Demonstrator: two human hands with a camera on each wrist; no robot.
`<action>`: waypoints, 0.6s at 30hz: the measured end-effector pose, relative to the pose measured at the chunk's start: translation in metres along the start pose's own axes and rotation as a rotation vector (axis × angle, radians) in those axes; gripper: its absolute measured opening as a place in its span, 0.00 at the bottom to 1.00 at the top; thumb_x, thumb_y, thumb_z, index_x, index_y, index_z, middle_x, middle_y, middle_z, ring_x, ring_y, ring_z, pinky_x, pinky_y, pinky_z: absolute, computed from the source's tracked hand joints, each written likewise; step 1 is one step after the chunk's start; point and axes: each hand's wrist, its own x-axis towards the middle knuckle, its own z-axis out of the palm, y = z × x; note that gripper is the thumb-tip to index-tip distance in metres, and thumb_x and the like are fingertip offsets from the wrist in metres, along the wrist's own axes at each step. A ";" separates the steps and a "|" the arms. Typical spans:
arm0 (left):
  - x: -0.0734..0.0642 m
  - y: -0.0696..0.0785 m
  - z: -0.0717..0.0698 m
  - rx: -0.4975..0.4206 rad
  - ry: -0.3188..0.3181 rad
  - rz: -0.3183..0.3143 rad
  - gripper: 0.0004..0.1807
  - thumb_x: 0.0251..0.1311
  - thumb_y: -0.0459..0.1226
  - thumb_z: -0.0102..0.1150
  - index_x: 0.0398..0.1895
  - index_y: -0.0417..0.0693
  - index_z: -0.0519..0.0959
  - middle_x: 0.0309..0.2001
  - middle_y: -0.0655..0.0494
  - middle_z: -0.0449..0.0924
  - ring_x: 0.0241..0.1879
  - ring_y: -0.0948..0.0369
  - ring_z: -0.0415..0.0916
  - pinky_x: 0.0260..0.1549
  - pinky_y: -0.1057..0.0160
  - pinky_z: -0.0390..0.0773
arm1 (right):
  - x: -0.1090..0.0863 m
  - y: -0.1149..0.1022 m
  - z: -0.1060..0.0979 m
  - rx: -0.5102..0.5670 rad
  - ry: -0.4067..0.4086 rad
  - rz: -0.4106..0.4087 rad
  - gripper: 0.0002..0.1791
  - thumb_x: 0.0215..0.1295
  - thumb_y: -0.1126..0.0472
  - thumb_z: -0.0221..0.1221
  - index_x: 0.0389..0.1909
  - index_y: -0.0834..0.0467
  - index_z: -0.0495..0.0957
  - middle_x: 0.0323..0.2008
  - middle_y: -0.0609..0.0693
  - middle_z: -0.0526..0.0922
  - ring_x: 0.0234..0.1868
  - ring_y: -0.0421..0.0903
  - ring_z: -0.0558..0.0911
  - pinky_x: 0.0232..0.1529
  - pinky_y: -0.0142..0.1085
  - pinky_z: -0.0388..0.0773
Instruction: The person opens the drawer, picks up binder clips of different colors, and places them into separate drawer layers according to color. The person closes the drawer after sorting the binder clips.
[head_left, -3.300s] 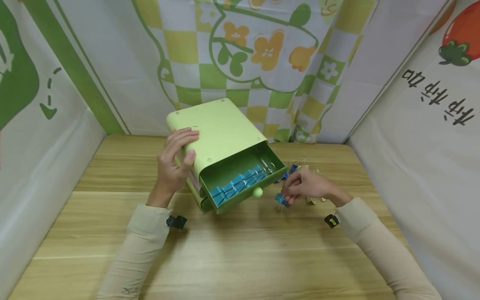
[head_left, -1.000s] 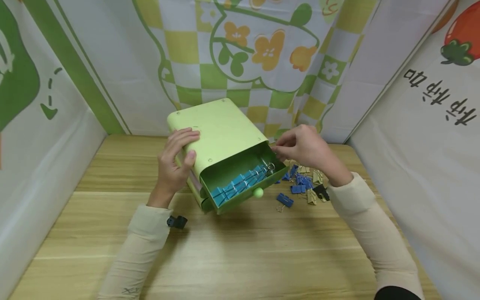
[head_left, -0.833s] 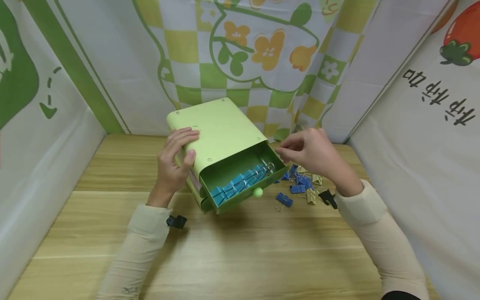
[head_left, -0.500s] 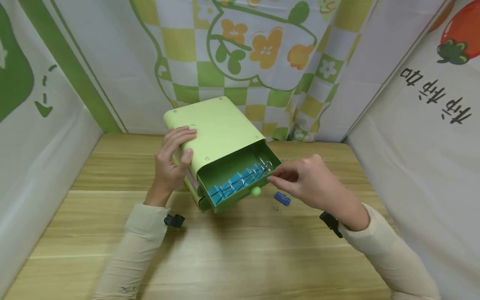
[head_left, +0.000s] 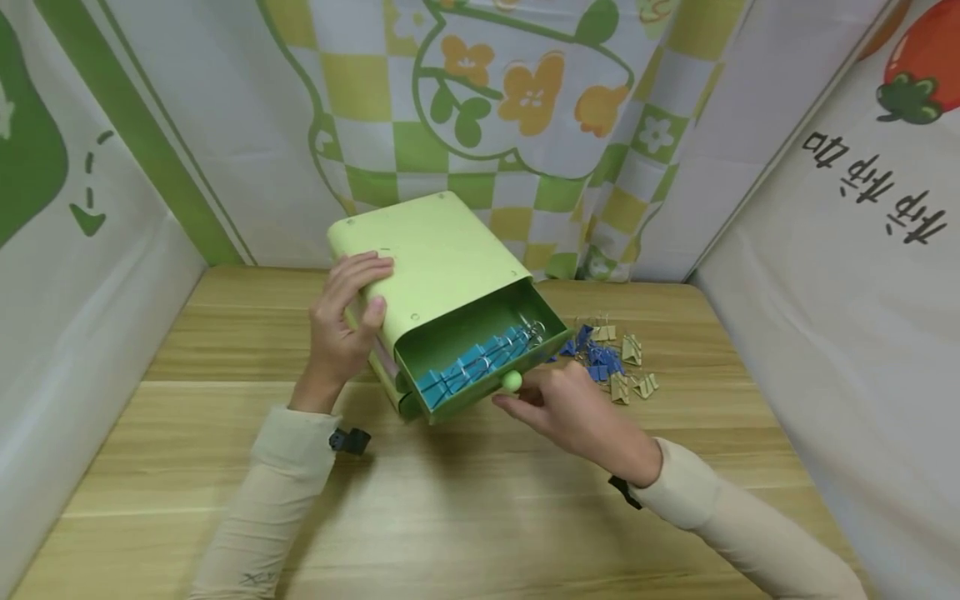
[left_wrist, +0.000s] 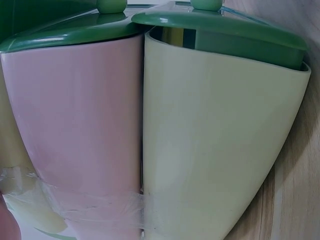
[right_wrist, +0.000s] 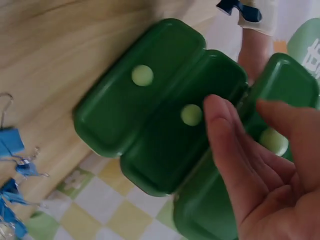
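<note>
A yellow-green drawer box (head_left: 435,250) stands at an angle on the table, its dark green top drawer (head_left: 472,400) pulled out. Light blue binder clips (head_left: 472,364) lie in a row in that drawer. My left hand (head_left: 341,325) rests on the box's left side, fingers over the top edge. My right hand (head_left: 573,412) is in front of the drawer, beside its round knob (head_left: 512,382). In the right wrist view its thumb and fingers stand apart near the pulled-out drawer's knob (right_wrist: 273,141), with nothing pinched between them. Two lower drawers (right_wrist: 142,90) show below it.
To the right of the box, dark blue binder clips (head_left: 602,362) and cream binder clips (head_left: 632,350) lie in a loose pile. The left wrist view shows pink (left_wrist: 85,125) and cream (left_wrist: 215,130) side walls of the stacked units. A patterned curtain (head_left: 517,133) hangs behind the wooden table (head_left: 480,517).
At 3.3 s my right hand pinched a light blue clip by the pile. It rose to the drawer's right corner, then came down leftward to the knob, now covering the lone dark blue clip.
</note>
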 end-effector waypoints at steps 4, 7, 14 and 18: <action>0.000 0.000 -0.001 0.005 -0.005 -0.001 0.22 0.60 0.43 0.56 0.50 0.37 0.87 0.54 0.38 0.88 0.65 0.49 0.79 0.80 0.40 0.62 | 0.003 0.005 0.003 0.019 0.027 -0.019 0.24 0.72 0.54 0.66 0.14 0.49 0.73 0.14 0.41 0.79 0.15 0.27 0.67 0.17 0.23 0.65; 0.000 0.000 -0.002 0.007 -0.009 0.002 0.23 0.61 0.43 0.55 0.50 0.36 0.87 0.54 0.38 0.88 0.66 0.48 0.79 0.80 0.40 0.61 | 0.004 0.004 0.002 0.021 0.051 -0.028 0.23 0.71 0.55 0.67 0.15 0.49 0.73 0.12 0.39 0.74 0.15 0.28 0.65 0.17 0.23 0.62; 0.002 0.001 -0.002 0.009 0.007 0.003 0.22 0.61 0.43 0.55 0.49 0.36 0.87 0.53 0.37 0.88 0.66 0.49 0.79 0.80 0.40 0.61 | 0.013 0.000 -0.003 0.029 0.061 -0.039 0.22 0.71 0.54 0.67 0.17 0.49 0.73 0.13 0.38 0.72 0.15 0.27 0.64 0.17 0.23 0.59; 0.001 0.001 -0.001 0.013 0.000 0.002 0.23 0.61 0.43 0.54 0.50 0.36 0.87 0.54 0.38 0.88 0.66 0.49 0.79 0.80 0.40 0.61 | 0.020 -0.002 -0.006 0.028 0.066 -0.028 0.21 0.72 0.54 0.66 0.18 0.50 0.73 0.12 0.39 0.65 0.13 0.30 0.60 0.17 0.24 0.56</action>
